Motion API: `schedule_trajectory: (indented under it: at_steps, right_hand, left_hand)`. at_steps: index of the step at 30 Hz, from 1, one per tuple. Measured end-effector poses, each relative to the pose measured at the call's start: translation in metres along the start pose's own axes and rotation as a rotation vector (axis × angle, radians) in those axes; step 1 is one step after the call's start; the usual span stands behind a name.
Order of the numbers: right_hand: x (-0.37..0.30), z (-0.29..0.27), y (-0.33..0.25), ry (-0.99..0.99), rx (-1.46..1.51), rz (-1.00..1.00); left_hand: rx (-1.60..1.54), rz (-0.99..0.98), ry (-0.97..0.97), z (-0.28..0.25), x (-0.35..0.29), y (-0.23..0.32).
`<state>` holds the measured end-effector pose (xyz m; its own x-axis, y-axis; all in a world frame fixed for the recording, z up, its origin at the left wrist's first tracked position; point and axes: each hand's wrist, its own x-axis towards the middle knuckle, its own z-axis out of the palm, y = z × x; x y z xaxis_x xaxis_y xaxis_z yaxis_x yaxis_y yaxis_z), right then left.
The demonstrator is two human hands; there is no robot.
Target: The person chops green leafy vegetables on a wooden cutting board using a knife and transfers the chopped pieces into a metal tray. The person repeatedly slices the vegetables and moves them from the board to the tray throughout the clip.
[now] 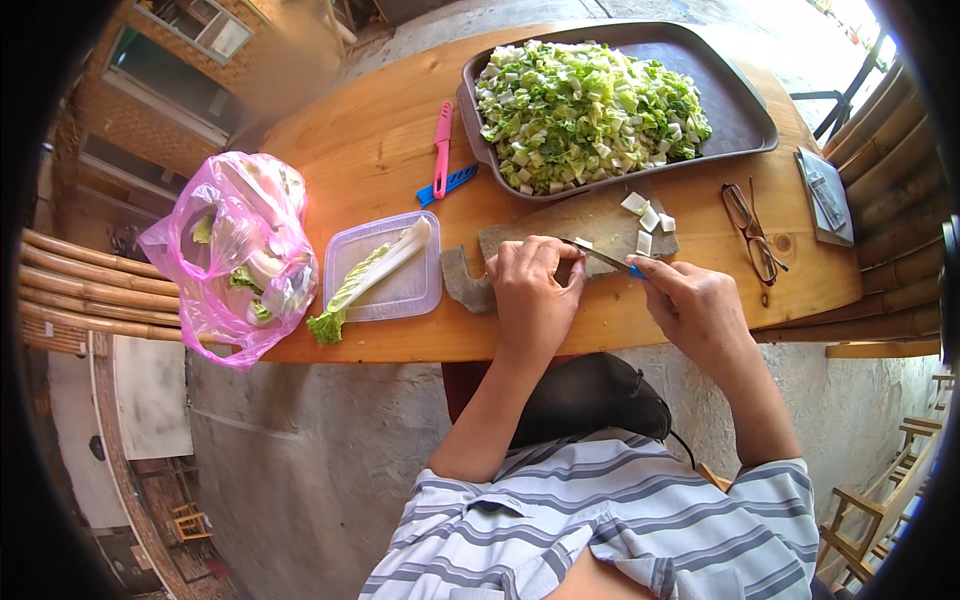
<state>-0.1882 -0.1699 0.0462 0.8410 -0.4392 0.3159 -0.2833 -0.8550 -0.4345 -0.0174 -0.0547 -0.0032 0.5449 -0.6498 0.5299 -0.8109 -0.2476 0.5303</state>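
Observation:
My right hand (692, 305) is closed on the blue handle of a knife, whose blade (602, 256) points left across the wooden cutting board (500, 238). At the blade's tip, my left hand (536, 290) has its fingers curled down over the board. A white bit of cabbage (584, 243) shows by its fingertips; the fingers cover most of what they hold. Several cut white cabbage pieces (648, 219) lie on the board's right part. Beyond it, a grey-brown tray (735, 110) carries a big heap of chopped cabbage (585, 115).
Left of the board, a clear plastic tub (400, 290) holds a long cabbage leaf (375, 275). A pink plastic bag (240, 250) of cabbage stands farther left. A pink knife (441, 150) rests across a blue one (455, 183). Eyeglasses (755, 235) and a notebook (828, 200) lie right.

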Motion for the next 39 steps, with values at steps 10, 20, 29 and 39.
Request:
schedule_trajectory:
  at_steps: [10,20,29,39]
  right_hand:
    - [-0.007,0.016,0.001,-0.001,-0.263,-0.045]
    - [-0.002,0.008,0.015,-0.126,0.495,0.356]
    - [-0.016,-0.014,0.026,-0.071,0.894,0.602]
    - [-0.029,-0.031,0.031,0.001,0.882,0.637]
  left_hand:
    - [0.029,0.002,0.003,-0.003,0.000,0.005]
    - [0.025,-0.058,-0.025,-0.001,0.000,0.000]
    - [-0.104,-0.001,-0.403,-0.012,0.032,-0.010]
    - [-0.176,-0.107,-0.486,-0.028,0.133,0.012]
